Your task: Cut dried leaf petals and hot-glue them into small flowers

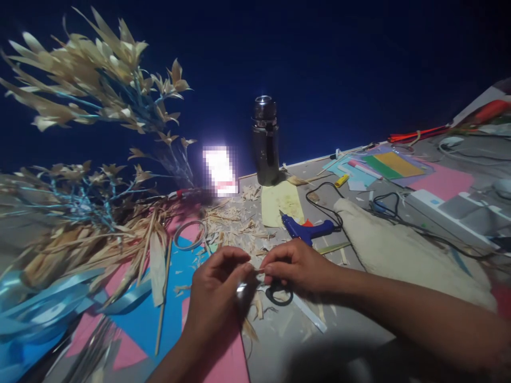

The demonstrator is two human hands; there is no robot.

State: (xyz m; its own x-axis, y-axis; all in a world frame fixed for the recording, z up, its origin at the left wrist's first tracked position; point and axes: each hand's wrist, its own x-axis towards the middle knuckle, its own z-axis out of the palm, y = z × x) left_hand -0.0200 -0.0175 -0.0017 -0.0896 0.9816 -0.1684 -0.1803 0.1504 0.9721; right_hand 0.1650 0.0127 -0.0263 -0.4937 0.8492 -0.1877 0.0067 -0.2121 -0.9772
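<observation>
My left hand [215,292] and my right hand [297,266] meet low in the middle of the view, fingertips pinched together on a thin pale strip [258,270]. Something small and shiny [241,289] glints at my left fingers; I cannot make out what it is. Black scissors [278,293] lie on the table right under my right hand. A blue glue gun [307,230] rests just beyond my right hand, its black cord running off to the right.
Dried husk strips [235,221] litter the table's middle. Husk-leaf branches on blue stems [99,90] rise at left over blue ribbon [35,308], blue and pink paper. A dark bottle [265,141], a tape ring [189,235], coloured sheets [391,165] and a white power strip [451,213] lie behind.
</observation>
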